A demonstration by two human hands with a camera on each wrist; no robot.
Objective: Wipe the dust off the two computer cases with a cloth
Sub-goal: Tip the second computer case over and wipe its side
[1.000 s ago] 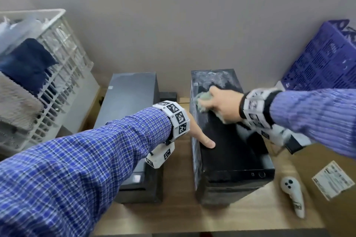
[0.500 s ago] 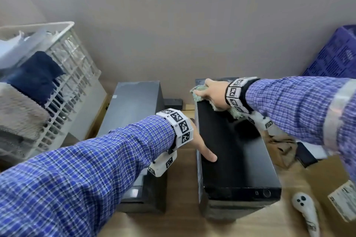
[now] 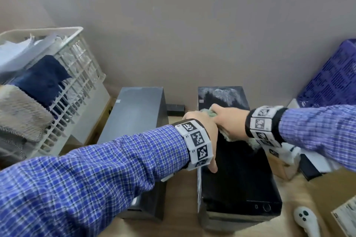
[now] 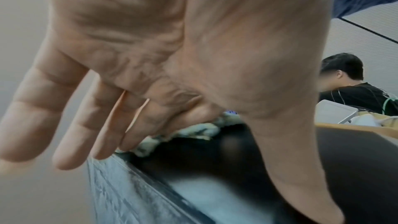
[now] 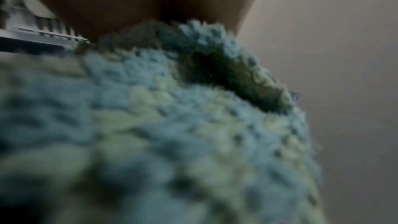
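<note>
Two computer cases lie side by side on the wooden floor in the head view: a grey case (image 3: 134,121) on the left and a black case (image 3: 242,183) on the right. Pale dust (image 3: 221,93) streaks the black case's far end. My right hand (image 3: 229,121) grips a bunched green cloth (image 3: 211,113) against the top of the black case, just short of the dust. The cloth (image 5: 172,125) fills the right wrist view. My left hand (image 3: 207,136) rests on the black case's left edge, thumb on top and fingers (image 4: 71,134) straight beside the case's side.
A white basket (image 3: 77,67) full of cloths stands at the left by the wall. A purple crate (image 3: 331,79) and a cardboard box (image 3: 279,165) crowd the right. A white controller (image 3: 308,221) lies front right. A small black block (image 3: 175,108) sits between the cases. Another person (image 4: 353,88) sits behind.
My right hand pushed the cloth to the black case's far end, then drew it back a little. My left hand slid farther along the case's left edge, close to the right hand.
</note>
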